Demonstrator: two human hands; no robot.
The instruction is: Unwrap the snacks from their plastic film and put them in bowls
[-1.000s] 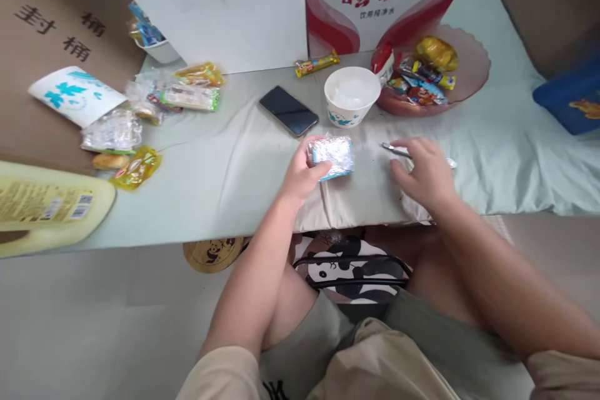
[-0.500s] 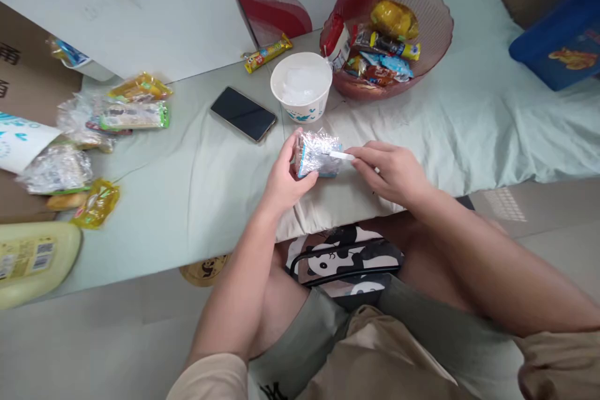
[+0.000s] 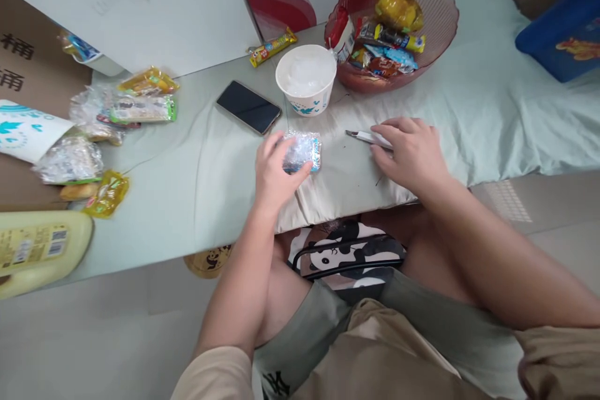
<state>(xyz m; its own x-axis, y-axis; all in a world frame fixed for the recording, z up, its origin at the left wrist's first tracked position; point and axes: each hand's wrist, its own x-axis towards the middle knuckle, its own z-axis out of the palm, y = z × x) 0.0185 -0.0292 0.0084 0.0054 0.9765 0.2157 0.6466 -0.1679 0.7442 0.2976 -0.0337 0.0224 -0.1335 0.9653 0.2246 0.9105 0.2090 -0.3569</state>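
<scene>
My left hand (image 3: 274, 169) has its thumb and fingers closed around a small packet (image 3: 302, 153) wrapped in clear, shiny film with blue edges. The packet rests low at the cloth surface. To its right, my right hand (image 3: 412, 153), palm down, keeps a white utility knife (image 3: 370, 137) between thumb and fingers. The knife lies low along the cloth, its metal tip pointing left and apart from the packet. Just behind the packet stands a white paper tub (image 3: 307, 84) lined with clear plastic film.
A dark phone (image 3: 248, 106) lies left of the tub. Behind are a yellow snack stick (image 3: 273, 48), a pink ribbed bowl (image 3: 438, 19) of wrapped snacks and a white-and-red carton (image 3: 281, 3). Wrapped foods and a pale yellow bottle (image 3: 42, 250) sit left; a blue box (image 3: 557, 44) stands right.
The utility knife has left the packet and moved right, down to the cloth with my right hand. My left hand has shifted left and turned over the packet.
</scene>
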